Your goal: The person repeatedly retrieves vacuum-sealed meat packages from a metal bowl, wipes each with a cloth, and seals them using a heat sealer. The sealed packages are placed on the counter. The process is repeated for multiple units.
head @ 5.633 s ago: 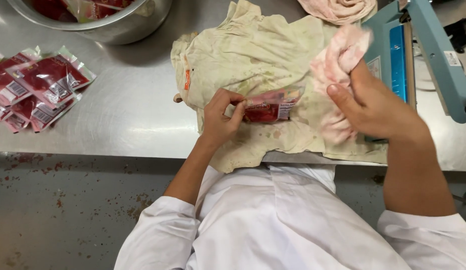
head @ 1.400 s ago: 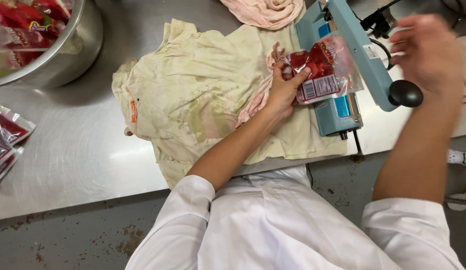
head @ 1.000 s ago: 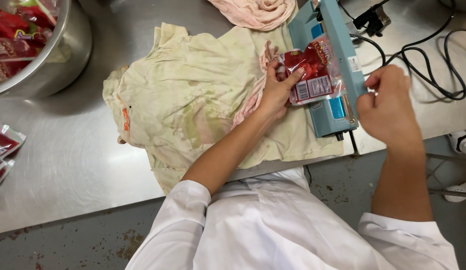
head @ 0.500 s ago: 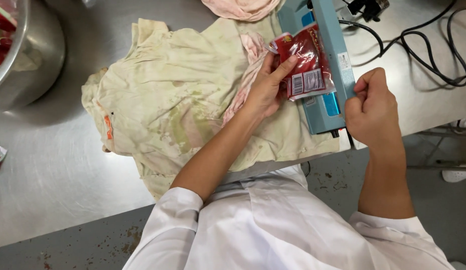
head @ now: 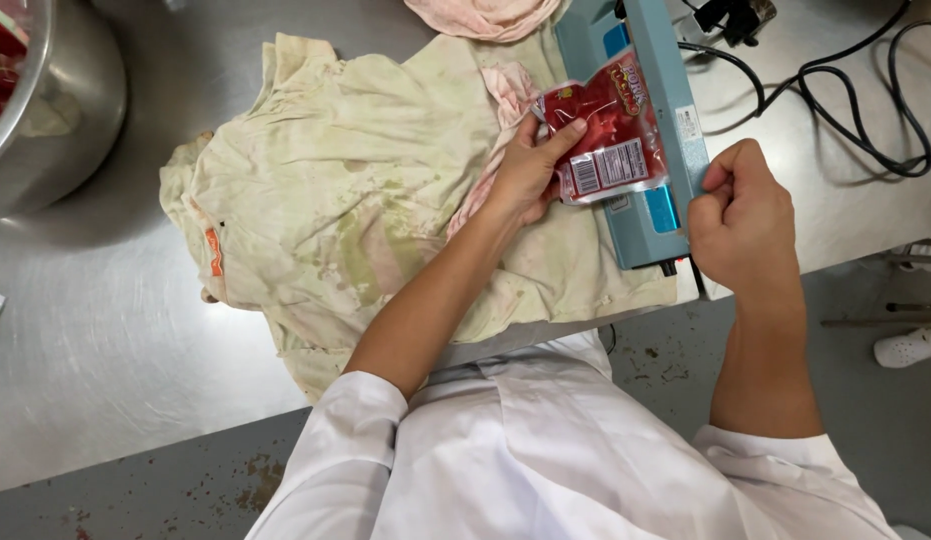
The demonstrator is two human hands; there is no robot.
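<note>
Left hand (head: 530, 170) is holding a red food pouch (head: 607, 128), fingers spread flat w/ thumb on top, pinning the pouch across the blue heat sealer (head: 640, 120) at the right of the steel table (head: 105, 330). Pouch is lying w/ its right edge tucked under the sealer's arm; white label patch is facing up at its near end. Right hand (head: 740, 215) is closed into a fist, pressing down at the near end of the sealer arm; the handle itself is hidden under the fist, so can't tell exactly what the fingers are wrapping. The 2 hands are sitting near each other but apart, w/ the sealer body between them. Under the left forearm a stained, pale yellow-green cloth (head: 355, 200) is lying spread over the table, crumpled at the edges, w/ a small orange tag at its left side; its right part is running under the sealer's near-left corner. A pinkish cloth (head: 485, 15) is lying bunched at the far edge, just left of the sealer, & another pink fold is poking out just by the left hand's fingers. Far left, a big steel bowl (head: 65, 110) is sitting on the table, w/ red contents showing at its rim. Black cables (head: 845, 90) are looping on the table far right of the sealer. Person is wearing a white coat (head: 545, 450), sleeves pushed up above the elbows. A white shoe (head: 910, 348) is showing on the floor at right.
</note>
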